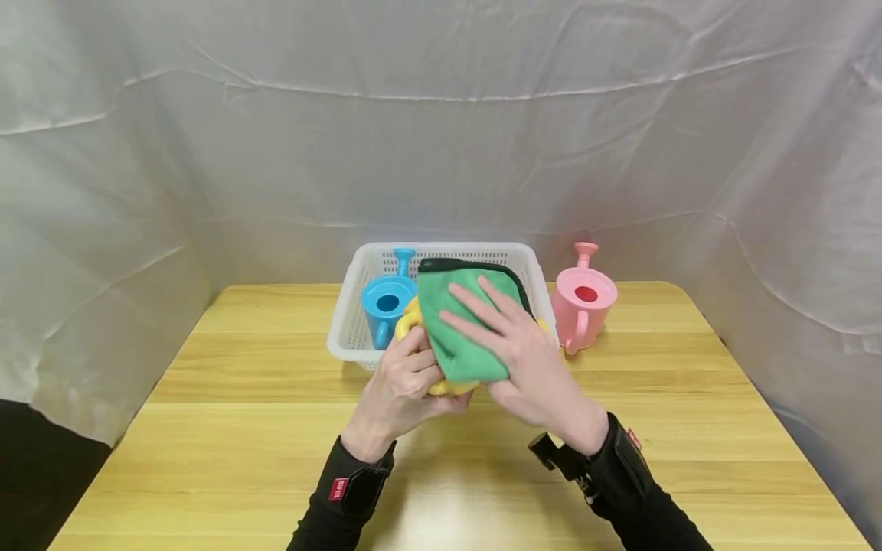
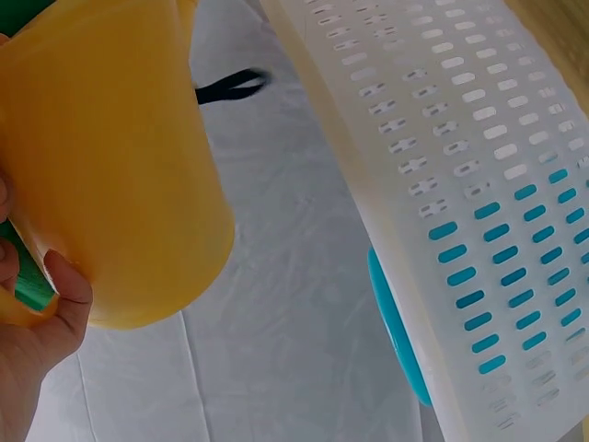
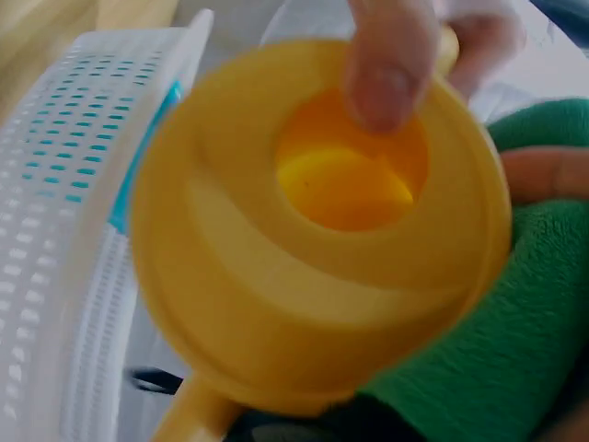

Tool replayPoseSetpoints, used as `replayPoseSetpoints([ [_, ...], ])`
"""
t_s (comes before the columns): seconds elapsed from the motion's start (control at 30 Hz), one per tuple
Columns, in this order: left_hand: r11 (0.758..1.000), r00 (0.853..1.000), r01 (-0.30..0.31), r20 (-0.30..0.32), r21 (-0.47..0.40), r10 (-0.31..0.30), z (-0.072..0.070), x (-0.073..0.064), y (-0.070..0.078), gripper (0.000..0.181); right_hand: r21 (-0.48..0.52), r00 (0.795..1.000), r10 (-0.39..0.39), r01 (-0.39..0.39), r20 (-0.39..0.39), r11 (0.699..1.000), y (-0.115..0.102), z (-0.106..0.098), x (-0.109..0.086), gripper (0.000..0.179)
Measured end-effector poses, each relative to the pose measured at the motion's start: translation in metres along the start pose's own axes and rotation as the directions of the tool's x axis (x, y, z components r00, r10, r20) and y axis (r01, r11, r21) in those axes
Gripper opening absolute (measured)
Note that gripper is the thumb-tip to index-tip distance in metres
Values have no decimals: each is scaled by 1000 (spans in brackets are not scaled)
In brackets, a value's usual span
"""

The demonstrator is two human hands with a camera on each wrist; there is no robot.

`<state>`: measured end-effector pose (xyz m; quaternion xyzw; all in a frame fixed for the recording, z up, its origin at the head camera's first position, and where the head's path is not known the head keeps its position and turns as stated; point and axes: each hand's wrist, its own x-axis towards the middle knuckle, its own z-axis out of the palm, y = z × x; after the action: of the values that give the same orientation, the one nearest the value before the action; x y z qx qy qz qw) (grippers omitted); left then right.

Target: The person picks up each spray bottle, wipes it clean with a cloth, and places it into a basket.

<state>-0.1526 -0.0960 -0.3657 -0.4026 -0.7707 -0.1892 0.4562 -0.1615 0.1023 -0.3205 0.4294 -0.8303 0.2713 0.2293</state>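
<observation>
Place: screened-off booth, looks staged for recording; wider building can't be told
Backdrop (image 1: 441,168): creased pale-grey sheeting behind and down both sides
Table (image 1: 227,459): wood-grain top, rounded far corners, inside the sheeting
Straps (image 1: 364,491): black, both wrists, small device (image 1: 544,450) at right

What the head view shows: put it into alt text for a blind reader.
A person's left hand grips a yellow watering can; their right hand lies on a green cloth over it. Beyond, a white basket holds a blue can, with a pink can to its right.
</observation>
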Motion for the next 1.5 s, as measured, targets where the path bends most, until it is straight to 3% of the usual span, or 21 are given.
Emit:
replayPoseSetpoints([
  [0.07, 1000, 1000, -8, -2, 16, 8, 1, 1, 0, 31, 68, 997, 73, -73, 9, 995, 3, -3, 6, 73],
  [0.13, 999, 1000, -19, -4, 29, 19, 2, 1, 0, 38, 93, 995, 95, -97, 20, 991, 5, -4, 9, 73],
  [0.23, 1000, 1000, -12, -3, 8, 12, 2, 0, 0, 29, 38, 999, -3, 2, 38, 999, 4, -4, 10, 78],
  [0.33, 1000, 1000, 1, 0, -27, -1, 1, 0, 0, 35, -43, 995, -82, 84, 61, 996, 1, -4, 9, 80],
  [0.4, 1000, 1000, 2, 3, -26, -2, 1, 0, -1, 32, -47, 996, -49, 52, 70, 998, 1, -5, 9, 79],
  [0.47, 1000, 1000, -5, 5, -7, 5, 2, 1, 0, 26, -26, 997, 35, -33, 68, 999, 2, -6, 9, 77],
  [0.57, 1000, 1000, -17, 9, 18, 17, 3, 1, 0, 35, 8, 994, 89, -90, 57, 996, 3, -6, 6, 79],
  [0.73, 1000, 1000, -5, 10, -21, 5, 1, 0, -2, 25, -24, 997, -46, 47, 56, 999, 1, -3, -3, 84],
  [0.8, 1000, 1000, 2, 13, -26, -2, 0, 0, -3, 24, -41, 998, -49, 50, 38, 998, 0, -1, -8, 84],
  [0.97, 1000, 1000, 8, 17, 11, -8, 0, -1, -4, 36, -31, 998, 51, -52, -31, 998, -3, 3, -21, 86],
  [1.17, 1000, 1000, 27, 5, -5, -27, -4, -3, -7, 47, 2, 998, -4, 4, -58, 1000, -6, 5, -34, 87],
  [1.37, 999, 999, 30, -28, 29, -29, -4, -2, -8, 46, 10, 983, 132, -132, -130, 991, -5, 4, -38, 81],
  [1.43, 999, 999, 31, -36, 28, -30, -4, -2, -8, 46, -4, 982, 116, -117, -148, 993, -5, 5, -39, 82],
  [1.5, 999, 999, 30, -37, 19, -29, -5, -2, -8, 48, -8, 987, 50, -52, -152, 999, -6, 5, -38, 85],
])
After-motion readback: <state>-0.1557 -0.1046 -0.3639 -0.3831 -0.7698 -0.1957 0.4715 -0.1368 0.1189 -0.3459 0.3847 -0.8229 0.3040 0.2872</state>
